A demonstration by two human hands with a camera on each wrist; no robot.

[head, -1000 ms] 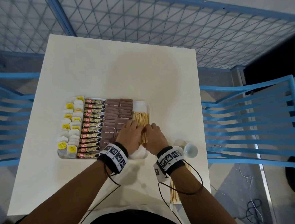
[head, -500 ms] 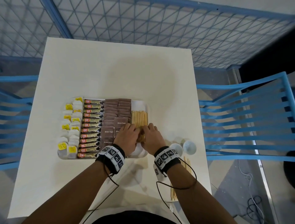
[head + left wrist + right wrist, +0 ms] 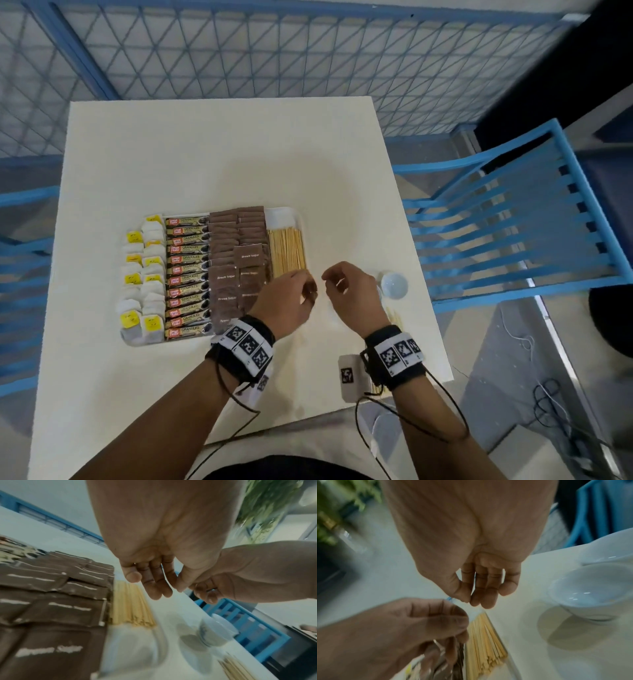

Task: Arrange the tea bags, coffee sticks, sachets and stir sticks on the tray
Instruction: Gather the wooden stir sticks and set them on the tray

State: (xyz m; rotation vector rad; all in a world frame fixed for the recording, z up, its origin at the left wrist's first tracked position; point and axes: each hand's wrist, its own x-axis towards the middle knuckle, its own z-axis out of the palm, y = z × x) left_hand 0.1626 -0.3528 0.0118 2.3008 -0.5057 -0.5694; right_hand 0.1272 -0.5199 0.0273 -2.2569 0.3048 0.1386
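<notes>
The tray point(image 3: 297, 219) on the white table point(image 3: 212, 144) looks nearly filled to me. At its left edge sit two columns of tea bags point(image 3: 145, 277) with yellow tags, then a neat ladder of coffee sticks point(image 3: 186, 277) marked "Granules", then overlapping brown sugar sachets point(image 3: 236, 270), and on the right a bundle of wooden stir sticks point(image 3: 286, 251) lying lengthways against the far part of that strip. The near part of the stir-stick strip appears bare, so I would judge that column only half done. Both hands hang just above the tray's near right corner, close together. The left hand point(image 3: 291, 301) has its fingers loosely curled with the thumb drawn toward them, and I can see nothing in it. The right hand point(image 3: 349, 291) is much the same, thumb tip meeting its fingertips point(image 3: 476, 600), with no stick plainly between them; whether it pinches anything I cannot tell. Further right, off the tray, stand two small white bowls point(image 3: 394, 284), and a loose pile of stir sticks point(image 3: 238, 668) lies on the table near the right wrist. Those, I would guess, are what is left to bring across.
</notes>
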